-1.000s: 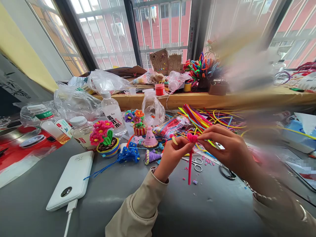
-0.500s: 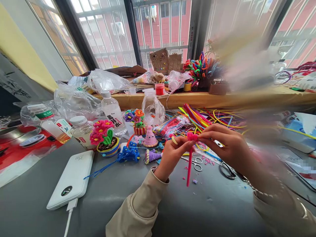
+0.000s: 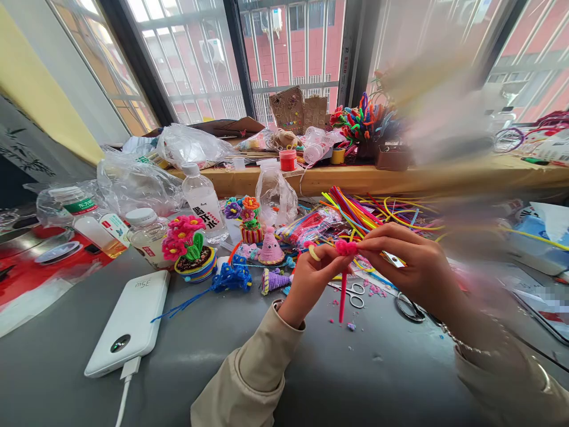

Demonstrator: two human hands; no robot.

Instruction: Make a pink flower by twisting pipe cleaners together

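Note:
A bright pink pipe cleaner (image 3: 342, 296) hangs down from a bunched, looped pink top held between both hands above the table. My left hand (image 3: 313, 279) pinches it from the left, thumb and forefinger closed just under the loops. From the right, the fingertips of my right hand (image 3: 409, 261) are closed on the edge of the pink loops. Behind the hanging stem lie silver scissors (image 3: 355, 295). Black-handled scissors (image 3: 411, 308) are under my right wrist. Pink fuzz scraps (image 3: 377, 290) are scattered near both.
To the left stand a pink flower pot (image 3: 195, 267), a blue pipe-cleaner bunch (image 3: 233, 276), a pink crocheted cone (image 3: 271, 248) and a bottle (image 3: 204, 204). A white power bank (image 3: 128, 320) with a cable lies nearer. Loose pipe cleaners (image 3: 355, 207) spread behind my hands.
The hanging pink stem has tilted slightly and its lower end sits a little higher, appearing shorter. Both hands keep their pinch in nearly the same place.

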